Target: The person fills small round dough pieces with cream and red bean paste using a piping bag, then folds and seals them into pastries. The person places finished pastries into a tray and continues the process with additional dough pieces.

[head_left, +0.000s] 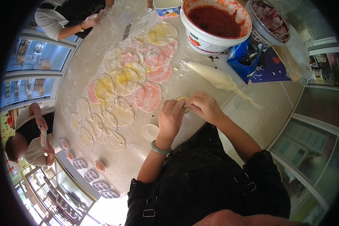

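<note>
My left hand (170,116) and my right hand (204,107) meet at the near edge of the worktable, fingertips close together. Between them they pinch a pale yellow dough round (182,99), mostly hidden by the fingers. Just left of my left wrist, a white fluted paper cup (151,132) lies on the table. Floured dough rounds spread out beyond it: yellow ones (126,81), pink ones (148,96) and cream ones (121,112), many overlapping. A filled piping bag (214,76) rests beyond my right hand, its twisted tail over the table edge.
At the back stand a white bucket of red filling (214,22), a tub with purple residue (268,22) and a small tub (167,8). A blue packet (245,60) leans there. Moulded trays (91,175) and a filled cup (99,166) lie left. Two people (31,141) work across the table.
</note>
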Demonstrator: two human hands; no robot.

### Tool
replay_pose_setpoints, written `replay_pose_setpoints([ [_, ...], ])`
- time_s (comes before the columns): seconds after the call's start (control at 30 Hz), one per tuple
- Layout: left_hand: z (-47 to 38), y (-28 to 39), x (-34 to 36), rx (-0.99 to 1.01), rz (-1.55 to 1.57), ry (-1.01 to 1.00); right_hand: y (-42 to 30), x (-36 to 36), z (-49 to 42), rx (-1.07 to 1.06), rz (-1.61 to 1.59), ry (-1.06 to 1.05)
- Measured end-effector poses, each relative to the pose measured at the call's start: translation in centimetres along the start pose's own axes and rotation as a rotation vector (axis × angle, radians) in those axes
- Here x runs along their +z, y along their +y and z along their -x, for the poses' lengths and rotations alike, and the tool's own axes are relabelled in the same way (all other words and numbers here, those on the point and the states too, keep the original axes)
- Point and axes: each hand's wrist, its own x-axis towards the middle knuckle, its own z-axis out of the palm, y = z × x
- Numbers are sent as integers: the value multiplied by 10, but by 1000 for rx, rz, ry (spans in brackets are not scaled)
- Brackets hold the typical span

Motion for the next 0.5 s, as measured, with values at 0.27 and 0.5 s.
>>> replay_pose_setpoints([
  [0.27,2,-5,1,-8,2,18,19,4,27,662,-562,-108],
  [0.5,2,-4,0,-26,4,27,21,15,32,718,-696,-18],
])
